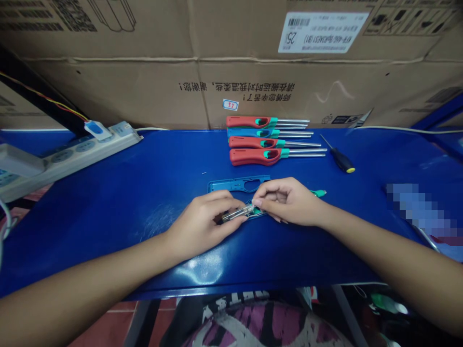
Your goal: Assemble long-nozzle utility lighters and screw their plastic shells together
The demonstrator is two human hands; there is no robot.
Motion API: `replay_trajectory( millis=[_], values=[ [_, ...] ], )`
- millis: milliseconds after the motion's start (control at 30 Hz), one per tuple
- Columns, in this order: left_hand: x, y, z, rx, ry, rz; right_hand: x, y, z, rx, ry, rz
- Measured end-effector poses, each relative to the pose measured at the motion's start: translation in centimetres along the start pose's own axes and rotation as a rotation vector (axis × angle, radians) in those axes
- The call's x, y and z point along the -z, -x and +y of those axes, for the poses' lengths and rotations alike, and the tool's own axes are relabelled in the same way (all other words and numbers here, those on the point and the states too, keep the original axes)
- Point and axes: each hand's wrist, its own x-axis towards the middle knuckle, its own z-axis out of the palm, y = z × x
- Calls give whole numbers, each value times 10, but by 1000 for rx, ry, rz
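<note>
Near the middle of the blue table, my left hand [206, 219] grips a small clear cylinder [234, 214] between thumb and fingers. My right hand [289, 200] pinches the cylinder's right end, its fingertips close to the left ones. Under my hands lies a blue casing half [261, 215] with green parts, partly hidden. Another blue casing half [231, 185] rests just behind them, open side up. A green piece [319, 193] shows beyond my right wrist.
Several red and blue lighters [255, 156] with metal tubes lie behind my hands, beside a screwdriver [340, 159]. A power strip [83, 148] is at the left. A cardboard box [144, 96] stands along the back. A blurred, pixelated object lies at the right.
</note>
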Motion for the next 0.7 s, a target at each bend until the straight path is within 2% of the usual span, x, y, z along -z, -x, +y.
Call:
replay_trajectory(
  millis=[267, 433, 700],
  values=[
    [3, -2, 0, 17, -18, 13, 2, 0, 0, -45, -40, 1],
    [5, -2, -1, 5, -4, -10, 3, 0, 1, 10, -66, 22],
    [2, -2, -1, -9, 7, -46, 0, 0, -3, 40, 11, 29]
  ],
)
